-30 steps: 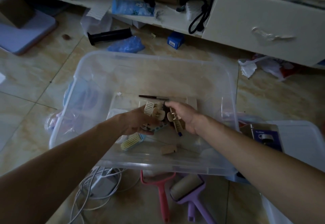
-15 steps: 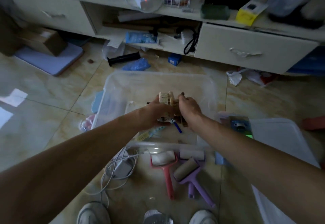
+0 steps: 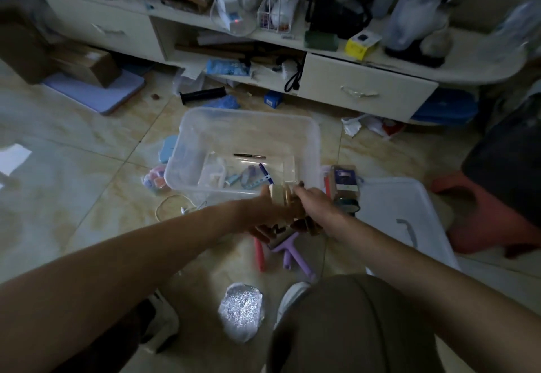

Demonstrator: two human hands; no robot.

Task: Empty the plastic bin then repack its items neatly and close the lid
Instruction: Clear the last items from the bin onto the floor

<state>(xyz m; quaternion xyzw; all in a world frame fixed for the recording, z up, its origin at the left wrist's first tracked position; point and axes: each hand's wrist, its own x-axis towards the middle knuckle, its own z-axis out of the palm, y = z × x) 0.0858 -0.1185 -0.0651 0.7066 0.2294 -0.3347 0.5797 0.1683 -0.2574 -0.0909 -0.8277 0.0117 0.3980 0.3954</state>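
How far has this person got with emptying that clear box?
Mostly emptied: lint rollers and the lid already lie on the floor. Both hands, left hand and right hand, carry a bundle of hair clips outside the bin. A pen and small bits remain inside; repacking and closing come later.

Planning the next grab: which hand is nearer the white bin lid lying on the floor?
Right. The right hand is just left of the white bin lid, close to its near corner; the left hand is farther left, beyond the right one.
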